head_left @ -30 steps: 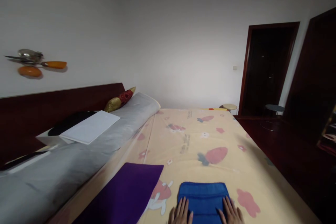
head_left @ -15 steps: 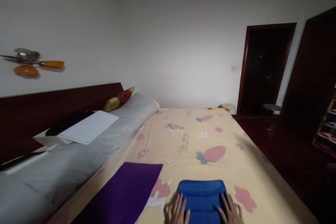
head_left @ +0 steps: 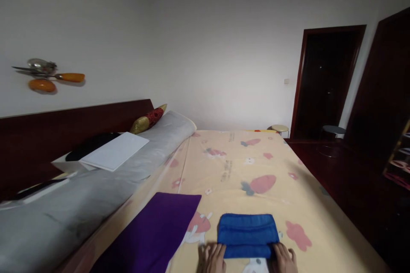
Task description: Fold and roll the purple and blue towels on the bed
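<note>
A folded blue cloth (head_left: 248,229) lies on the bed, and its near edge forms a thick fold. At that edge's left corner, my left hand (head_left: 214,258) has its fingers curled over the fabric. My right hand (head_left: 283,257) pinches the right corner in the same way. Both thumbs are mostly hidden from sight. To the left, a flat purple cloth (head_left: 150,232) is spread on the bed, apart from my hands.
The bed (head_left: 243,196) has a cream sheet with pink prints. Along the headboard (head_left: 96,115) lie a long grey cushion (head_left: 153,145), an open white box (head_left: 117,151) and a red-gold pillow (head_left: 149,120). Two stools (head_left: 333,129) stand beyond, near a dark doorway (head_left: 329,85).
The near part of the blue cloth has been folded away from me, so bedsheet now shows below it. My hands went from lying flat on it to curled at its near corners.
</note>
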Tool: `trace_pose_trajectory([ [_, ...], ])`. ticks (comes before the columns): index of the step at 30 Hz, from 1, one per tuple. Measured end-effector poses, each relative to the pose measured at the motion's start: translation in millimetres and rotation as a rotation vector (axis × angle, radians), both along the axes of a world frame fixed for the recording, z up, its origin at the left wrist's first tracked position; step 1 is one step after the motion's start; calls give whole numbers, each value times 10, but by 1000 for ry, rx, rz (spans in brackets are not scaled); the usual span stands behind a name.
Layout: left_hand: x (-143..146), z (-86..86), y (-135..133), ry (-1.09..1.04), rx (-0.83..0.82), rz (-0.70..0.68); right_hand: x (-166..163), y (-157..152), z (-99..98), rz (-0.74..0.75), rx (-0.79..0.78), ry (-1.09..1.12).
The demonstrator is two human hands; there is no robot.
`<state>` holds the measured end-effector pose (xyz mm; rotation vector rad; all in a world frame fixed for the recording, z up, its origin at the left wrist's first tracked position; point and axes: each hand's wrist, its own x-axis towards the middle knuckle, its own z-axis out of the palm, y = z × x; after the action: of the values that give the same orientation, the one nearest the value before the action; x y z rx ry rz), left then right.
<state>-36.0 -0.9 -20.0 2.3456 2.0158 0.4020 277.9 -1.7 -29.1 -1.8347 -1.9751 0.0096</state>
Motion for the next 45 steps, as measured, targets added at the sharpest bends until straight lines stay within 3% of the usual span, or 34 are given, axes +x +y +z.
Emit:
trace_pose_trajectory([
  [3, 47, 247, 78, -38, -124, 89, 103, 116, 224, 56, -109, -18],
  [6, 78, 306, 71, -17, -170, 110, 160, 95, 333, 30, -157, -36],
  [9, 220, 213, 16, -10, -186, 72, 24, -9, 313, 77, -200, -27],
  [14, 763, -69, -40, -8, -61, -288, -474, -83, 242, 358, -228, 22],
  [16, 815, -126, -38, 12, 30, -337, -485, -63, 208, 402, -229, 30],
  [20, 323, -37, -53, 59, 78, -250, 58, -19, 14, 359, -105, -24],
  [22, 3, 35, -80, 78, 58, -170, 375, -9, -99, 277, -70, -68],
  [24, -139, 61, -102, 81, 60, -98, 497, 0, -147, 179, -90, -84],
  [27, 126, -11, -82, 56, 88, -51, 202, 25, -53, 149, -148, -48],
  [31, 823, -172, 41, -16, 3, -104, -497, 90, 164, 328, -290, 30],
  [33, 944, -186, 102, -27, -40, -100, -618, 124, 189, 343, -294, 30],
  [37, 586, -58, 142, -9, -71, -29, -246, 142, 53, 170, -157, -12],
  [40, 245, 24, 115, 29, -60, 25, 176, 100, -71, 142, -40, -58],
  [45, 90, -78, -10, 130, 209, 66, 472, 57, -149, 103, 38, -49],
])
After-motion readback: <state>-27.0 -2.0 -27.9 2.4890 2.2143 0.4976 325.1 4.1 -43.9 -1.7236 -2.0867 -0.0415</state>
